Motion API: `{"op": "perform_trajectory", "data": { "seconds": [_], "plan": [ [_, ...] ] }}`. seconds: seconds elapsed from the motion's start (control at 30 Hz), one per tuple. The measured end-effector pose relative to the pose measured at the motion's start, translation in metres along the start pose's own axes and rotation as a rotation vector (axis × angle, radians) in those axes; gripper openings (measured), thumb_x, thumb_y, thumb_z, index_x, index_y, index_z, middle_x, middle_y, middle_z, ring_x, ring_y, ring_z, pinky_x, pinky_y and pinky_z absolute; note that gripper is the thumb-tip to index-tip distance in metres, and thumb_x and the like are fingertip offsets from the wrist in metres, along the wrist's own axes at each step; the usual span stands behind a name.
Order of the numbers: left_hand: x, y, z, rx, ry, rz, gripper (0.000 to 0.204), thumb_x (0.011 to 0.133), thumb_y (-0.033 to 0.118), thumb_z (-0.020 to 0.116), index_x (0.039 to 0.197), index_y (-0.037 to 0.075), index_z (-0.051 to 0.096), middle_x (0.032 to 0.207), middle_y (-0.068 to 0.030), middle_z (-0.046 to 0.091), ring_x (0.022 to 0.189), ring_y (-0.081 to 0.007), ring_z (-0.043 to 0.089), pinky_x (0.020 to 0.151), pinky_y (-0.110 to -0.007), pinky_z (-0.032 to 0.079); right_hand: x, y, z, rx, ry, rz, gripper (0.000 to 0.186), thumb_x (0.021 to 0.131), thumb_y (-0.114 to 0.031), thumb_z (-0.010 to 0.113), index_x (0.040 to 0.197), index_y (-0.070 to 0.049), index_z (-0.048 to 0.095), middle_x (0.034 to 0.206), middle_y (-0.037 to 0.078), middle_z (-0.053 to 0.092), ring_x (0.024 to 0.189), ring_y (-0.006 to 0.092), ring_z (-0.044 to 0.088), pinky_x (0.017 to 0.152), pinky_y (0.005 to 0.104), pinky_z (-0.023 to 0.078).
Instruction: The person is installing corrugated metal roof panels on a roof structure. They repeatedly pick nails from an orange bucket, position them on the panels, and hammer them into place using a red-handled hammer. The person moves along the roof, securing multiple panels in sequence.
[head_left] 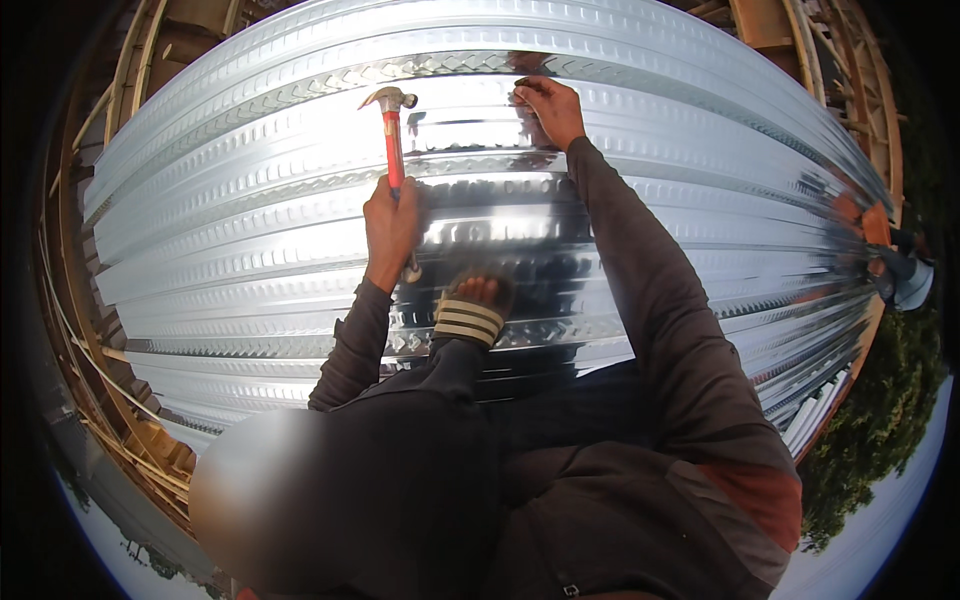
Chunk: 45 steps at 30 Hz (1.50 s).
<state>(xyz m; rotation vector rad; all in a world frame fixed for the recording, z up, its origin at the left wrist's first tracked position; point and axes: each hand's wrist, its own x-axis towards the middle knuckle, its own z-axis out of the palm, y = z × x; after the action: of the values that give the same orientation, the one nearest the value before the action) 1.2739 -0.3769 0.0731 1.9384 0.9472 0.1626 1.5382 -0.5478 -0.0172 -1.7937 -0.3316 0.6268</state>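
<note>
My left hand (391,225) is closed round the lower handle of a claw hammer (392,135). The hammer has a red and blue handle, and its metal head points away from me over ribbed sheeting. A small metal end (413,270) shows just below that hand; I cannot tell what it belongs to. Farther out and to the right, my right hand (553,108) reaches down to the shiny corrugated metal sheet (300,215). Its thumb and fingers are pinched together at a raised rib, around something small and dark that I cannot make out.
My foot in a striped slide sandal (470,318) rests on the sheeting near the middle. Wooden beams (800,50) show beyond the sheet's edges. A person (900,265) is at the far right edge, with trees (870,430) below.
</note>
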Motion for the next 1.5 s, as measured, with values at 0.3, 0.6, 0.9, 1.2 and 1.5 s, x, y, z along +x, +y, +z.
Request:
{"op": "perform_trajectory", "data": {
  "seconds": [0.3, 0.6, 0.9, 1.2, 1.5],
  "plan": [
    [0.014, 0.009, 0.013, -0.026, -0.067, -0.076, 0.036, 0.099, 0.03, 0.058, 0.097, -0.005, 0.064, 0.072, -0.0229, 0.066, 0.063, -0.036, 0.065, 0.063, -0.046, 0.05, -0.005, -0.008, 0.008, -0.171, -0.015, -0.182, 0.015, 0.094, -0.011, 0.07, 0.101, 0.0, 0.078, 0.096, 0.009, 0.077, 0.083, 0.0171, 0.072, 0.076, 0.0279, 0.055],
    [0.037, 0.02, 0.046, 0.23, -0.14, 0.294, 0.035, 0.101, 0.031, 0.057, 0.096, -0.003, 0.06, 0.063, -0.0256, 0.062, 0.06, -0.0472, 0.064, 0.058, -0.054, 0.048, -0.009, 0.0, 0.019, -0.501, 0.097, -0.556, 0.013, 0.091, -0.01, 0.071, 0.099, -0.002, 0.077, 0.094, 0.009, 0.075, 0.083, 0.0235, 0.073, 0.076, 0.0321, 0.057],
    [0.061, -0.003, 0.077, 0.617, -0.128, 0.659, 0.026, 0.101, 0.029, 0.059, 0.093, 0.004, 0.055, 0.06, -0.0184, 0.06, 0.051, -0.0393, 0.063, 0.048, -0.049, 0.051, -0.002, 0.007, 0.032, -0.373, 0.113, -0.228, 0.015, 0.091, -0.018, 0.064, 0.097, -0.014, 0.077, 0.093, 0.006, 0.071, 0.082, 0.0244, 0.07, 0.074, 0.0358, 0.057],
    [0.038, 0.045, 0.061, 0.326, -0.157, 0.439, 0.031, 0.102, 0.029, 0.057, 0.097, -0.002, 0.058, 0.061, -0.0244, 0.063, 0.053, -0.0445, 0.063, 0.051, -0.053, 0.05, 0.003, 0.032, 0.019, -0.579, 0.126, -0.592, 0.017, 0.09, -0.012, 0.067, 0.105, -0.016, 0.075, 0.097, 0.005, 0.071, 0.086, 0.0226, 0.07, 0.074, 0.0358, 0.058],
    [0.054, 0.011, 0.065, 0.506, -0.108, 0.633, 0.032, 0.102, 0.028, 0.057, 0.092, -0.002, 0.057, 0.06, -0.0241, 0.062, 0.055, -0.0453, 0.064, 0.054, -0.054, 0.051, -0.001, 0.013, 0.028, -0.589, 0.163, -0.637, 0.016, 0.086, -0.012, 0.072, 0.101, -0.01, 0.077, 0.092, 0.005, 0.07, 0.085, 0.0244, 0.069, 0.074, 0.0353, 0.057]
  ]
}}
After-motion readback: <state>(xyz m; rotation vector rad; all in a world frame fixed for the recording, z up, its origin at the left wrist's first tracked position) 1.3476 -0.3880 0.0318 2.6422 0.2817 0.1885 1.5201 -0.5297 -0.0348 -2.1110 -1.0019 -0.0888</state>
